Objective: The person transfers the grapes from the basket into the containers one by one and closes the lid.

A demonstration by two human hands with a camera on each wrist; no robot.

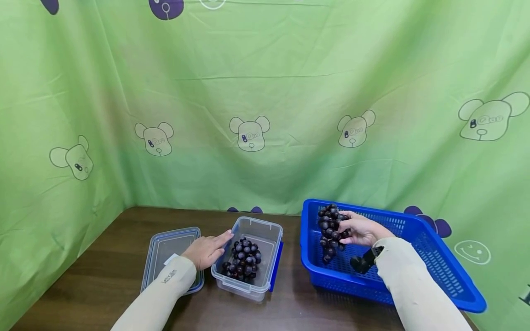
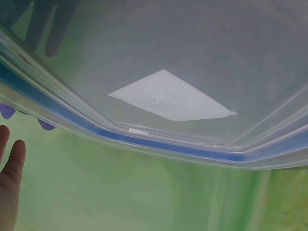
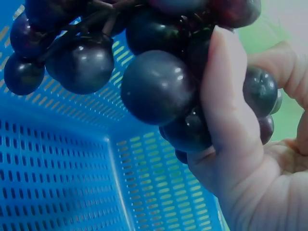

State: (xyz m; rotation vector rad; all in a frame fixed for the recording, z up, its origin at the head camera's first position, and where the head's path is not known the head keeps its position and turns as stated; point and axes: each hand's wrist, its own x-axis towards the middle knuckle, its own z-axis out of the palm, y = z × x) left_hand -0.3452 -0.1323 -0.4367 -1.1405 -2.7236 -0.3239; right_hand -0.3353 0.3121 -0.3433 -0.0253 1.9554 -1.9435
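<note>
Green cloth (image 1: 298, 55) printed with bear heads (image 1: 250, 134) was hung behind and to the left of a brown wooden table (image 1: 291, 299), whose back edge was bordered by it. The table's right edge was mostly hidden by a blue basket (image 1: 439, 259). Between the basket and a clear container (image 1: 268, 243), a strip of wood was left uncovered, and more was exposed at far left, past a clear lid (image 1: 178, 239) laid flat beside the container. On the lid, a white patch (image 2: 171, 98) was shown by the left wrist view.

Nothing was grasped by the left hand (image 1: 209, 249): its fingers were stretched out at the container's left rim, though contact could not be told. Inside the container, a bunch of dark grapes (image 1: 244, 259) was set toward the near left. At the slotted basket's left end, a second bunch (image 1: 329, 232) was pinched between thumb and fingers of the right hand (image 1: 361, 230).
</note>
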